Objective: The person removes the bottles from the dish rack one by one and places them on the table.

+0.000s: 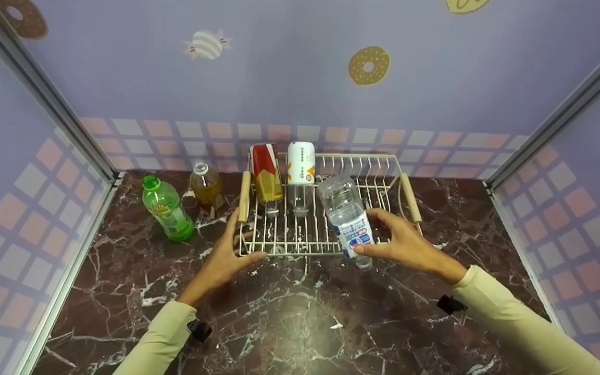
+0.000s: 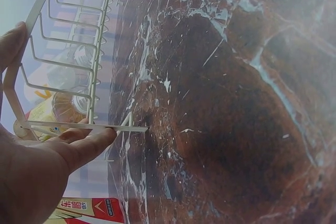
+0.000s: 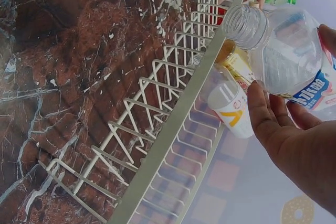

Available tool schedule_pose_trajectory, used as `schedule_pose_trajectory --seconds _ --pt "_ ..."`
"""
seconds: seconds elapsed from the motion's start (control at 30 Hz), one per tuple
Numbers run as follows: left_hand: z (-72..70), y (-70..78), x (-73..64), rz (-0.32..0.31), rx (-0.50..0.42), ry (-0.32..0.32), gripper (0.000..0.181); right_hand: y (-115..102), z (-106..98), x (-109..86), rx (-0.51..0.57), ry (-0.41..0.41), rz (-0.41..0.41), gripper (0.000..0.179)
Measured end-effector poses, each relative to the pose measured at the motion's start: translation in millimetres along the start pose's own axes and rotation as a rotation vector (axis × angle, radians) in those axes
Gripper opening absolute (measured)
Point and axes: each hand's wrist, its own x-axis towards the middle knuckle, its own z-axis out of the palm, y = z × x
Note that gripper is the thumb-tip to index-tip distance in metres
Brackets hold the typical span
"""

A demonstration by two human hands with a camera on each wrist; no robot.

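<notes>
My right hand (image 1: 403, 244) holds a clear plastic bottle (image 1: 342, 205) with a blue and white label. The bottle is tilted over the right half of a cream wire rack (image 1: 300, 254), its uncapped mouth (image 3: 242, 27) toward the rack's front rail. At the rack's left front corner, my left hand (image 1: 227, 251) grips the frame, thumb along the front rail and fingers at the side wires. Neck down in the rack's left half stand a red and yellow bottle (image 1: 267, 172) and a bottle with a white label (image 1: 301, 162).
Left of the rack, a green bottle (image 1: 169, 211) with a green cap and a bottle of amber liquid (image 1: 206, 187) stand on the dark marbled counter (image 1: 279, 323). Wooden handles (image 1: 411, 198) top the rack's ends. Patterned walls (image 1: 300, 78) enclose the back and sides.
</notes>
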Motion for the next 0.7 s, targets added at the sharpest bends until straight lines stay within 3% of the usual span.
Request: schedule_pose_trajectory --seconds 0.37,0.7 --pt "-2.5 -1.0 2.1 0.006 -0.018 -0.01 0.132 -1 0 -4.4 -0.062 0.001 -0.013 0.079" --pt "-9.4 10.6 -4.0 0.005 0.071 0.013 0.123 -2 -1 -10.6 -0.063 -0.007 -0.058 0.072"
